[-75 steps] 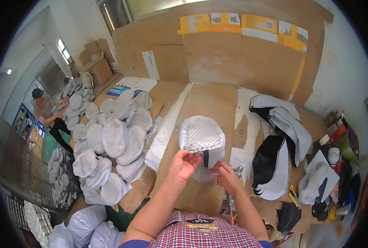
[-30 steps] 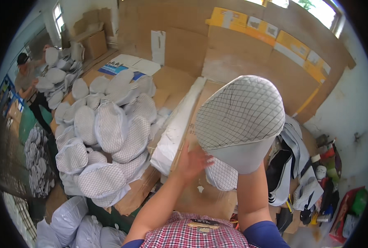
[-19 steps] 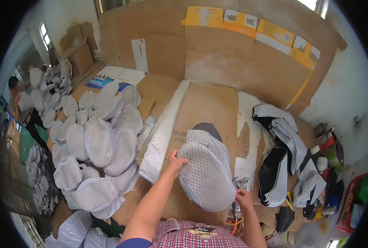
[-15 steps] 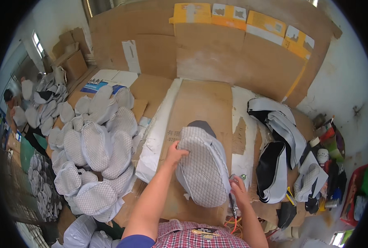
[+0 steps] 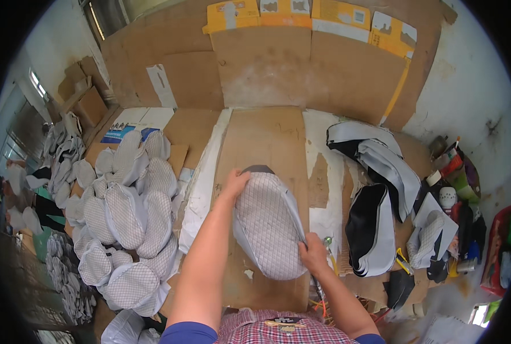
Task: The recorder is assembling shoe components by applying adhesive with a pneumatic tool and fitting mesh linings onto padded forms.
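The person's left hand [image 5: 237, 182] is closed on the upper left edge of a grey-white quilted piece [image 5: 269, 226], its fingers beside a dark tab [image 5: 259, 169] at the top end. The right hand [image 5: 314, 254] is partly closed and pinches the lower right edge, with the thumb turned inward (how far its other fingers reach underneath cannot be told). The quilted piece lies between the two hands, long and rounded, its cross-hatched face up and its lower end towards a checked apron [image 5: 272, 329]. Beneath it runs a brown cardboard strip [image 5: 272, 132], with pale, torn paper [image 5: 206, 178] along its left side. Just beyond the right hand sits a small metal fitting [image 5: 328, 241], and orange cords [image 5: 324, 309] show below. A heap of similar padded pieces [image 5: 126, 212] spreads over the bench to the left. To the right are folded black-and-grey strips [image 5: 376, 229], a yellow cutter [image 5: 403, 261] and a dark scrap [image 5: 399, 289]. Cardboard sheeting [image 5: 267, 71] backs the bench, topped by yellow panels [image 5: 340, 20]; a stained white wall [image 5: 467, 86] stands at the right, and a carton [image 5: 90, 106] at the far left.
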Motion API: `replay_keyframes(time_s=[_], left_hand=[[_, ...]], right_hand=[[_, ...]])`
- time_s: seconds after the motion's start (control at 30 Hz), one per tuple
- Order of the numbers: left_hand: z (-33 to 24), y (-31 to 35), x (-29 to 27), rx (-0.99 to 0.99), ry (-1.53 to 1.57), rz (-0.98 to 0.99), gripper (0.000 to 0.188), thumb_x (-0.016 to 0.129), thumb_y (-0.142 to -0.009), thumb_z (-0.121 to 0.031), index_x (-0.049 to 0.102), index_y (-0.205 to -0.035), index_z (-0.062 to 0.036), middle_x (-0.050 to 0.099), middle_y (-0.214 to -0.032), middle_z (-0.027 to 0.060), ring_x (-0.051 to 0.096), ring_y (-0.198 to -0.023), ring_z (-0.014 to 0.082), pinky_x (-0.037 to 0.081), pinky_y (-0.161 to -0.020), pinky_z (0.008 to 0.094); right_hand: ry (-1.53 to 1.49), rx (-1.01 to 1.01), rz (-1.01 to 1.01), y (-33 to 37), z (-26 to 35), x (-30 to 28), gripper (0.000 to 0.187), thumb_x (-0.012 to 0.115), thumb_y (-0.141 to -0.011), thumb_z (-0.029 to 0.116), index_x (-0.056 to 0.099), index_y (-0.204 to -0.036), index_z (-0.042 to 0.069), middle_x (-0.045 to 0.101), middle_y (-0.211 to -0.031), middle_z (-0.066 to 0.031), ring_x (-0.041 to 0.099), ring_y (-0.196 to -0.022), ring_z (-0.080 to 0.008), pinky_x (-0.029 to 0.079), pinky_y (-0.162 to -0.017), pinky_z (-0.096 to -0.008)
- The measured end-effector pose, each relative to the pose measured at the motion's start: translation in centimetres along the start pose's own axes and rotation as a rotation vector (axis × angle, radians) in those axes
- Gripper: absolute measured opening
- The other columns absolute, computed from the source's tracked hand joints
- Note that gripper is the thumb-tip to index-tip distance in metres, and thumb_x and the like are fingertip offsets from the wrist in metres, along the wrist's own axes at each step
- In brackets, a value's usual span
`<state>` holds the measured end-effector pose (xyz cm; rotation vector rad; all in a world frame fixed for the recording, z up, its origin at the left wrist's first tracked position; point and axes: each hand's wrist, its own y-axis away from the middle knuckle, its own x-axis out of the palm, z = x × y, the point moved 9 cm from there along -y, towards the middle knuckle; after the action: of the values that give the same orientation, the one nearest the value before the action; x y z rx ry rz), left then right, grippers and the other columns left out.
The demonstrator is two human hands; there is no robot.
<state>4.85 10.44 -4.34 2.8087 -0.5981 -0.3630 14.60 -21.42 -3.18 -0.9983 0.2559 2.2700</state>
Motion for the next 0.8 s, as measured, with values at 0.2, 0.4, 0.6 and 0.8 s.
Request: replay_keyframes(time_s=[0.2, 0.4, 0.6, 0.8], left_hand=[[1.4, -1.6, 1.7, -0.057, -0.450, 0.178, 0.033, 0.067, -0.064, -0.012, 0.062, -0.095, -0.0009, 0.064, -0.088, 0.0123, 0.060, -0.085, 0.0202, 0.046, -0.073, 0.0302], [-4.4, 2.9, 3.9, 0.476, -0.343, 0.200, 0.017, 0.060, -0.064, 0.000, 0.049, -0.077, -0.0033, 0.053, -0.069, 0.0105, 0.052, -0.066, 0.0222, 0.042, -0.060, 0.0346], [-6.7, 3.7, 1.7, 0.628, -0.535, 0.037, 0.017, 0.057, -0.067, 0.003, 0.048, -0.080, -0.0028, 0.054, -0.077, 0.0135, 0.055, -0.074, 0.0285, 0.042, -0.063, 0.0363], [1.0, -1.2, -0.9, 0.237, -0.476, 0.008, 0.015, 0.063, -0.069, -0.007, 0.059, -0.083, -0.0037, 0.061, -0.079, 0.0156, 0.059, -0.077, 0.0330, 0.046, -0.068, 0.0380]], right_hand=[[-0.533, 0.130, 0.029, -6.9, -3.4, 1.9, 0.032, 0.058, -0.081, 0.020, 0.055, -0.107, 0.002, 0.060, -0.098, -0.0132, 0.056, -0.096, -0.0239, 0.044, -0.082, -0.0322], [-0.715, 0.192, 0.257, -19.1, 2.2, 5.8, 0.033, 0.059, -0.081, 0.023, 0.057, -0.107, 0.002, 0.061, -0.101, -0.0094, 0.056, -0.092, -0.0187, 0.044, -0.081, -0.0295], [-0.615, -0.065, 0.198, -21.9, 4.7, 7.5, 0.017, 0.062, -0.072, 0.004, 0.056, -0.088, 0.005, 0.059, -0.085, -0.0067, 0.056, -0.080, -0.0211, 0.044, -0.070, -0.0308], [-0.142, -0.372, -0.203, -21.3, 6.5, 8.3, 0.020, 0.055, -0.068, -0.003, 0.054, -0.086, 0.005, 0.055, -0.079, -0.0109, 0.055, -0.076, -0.0273, 0.044, -0.067, -0.0340]])
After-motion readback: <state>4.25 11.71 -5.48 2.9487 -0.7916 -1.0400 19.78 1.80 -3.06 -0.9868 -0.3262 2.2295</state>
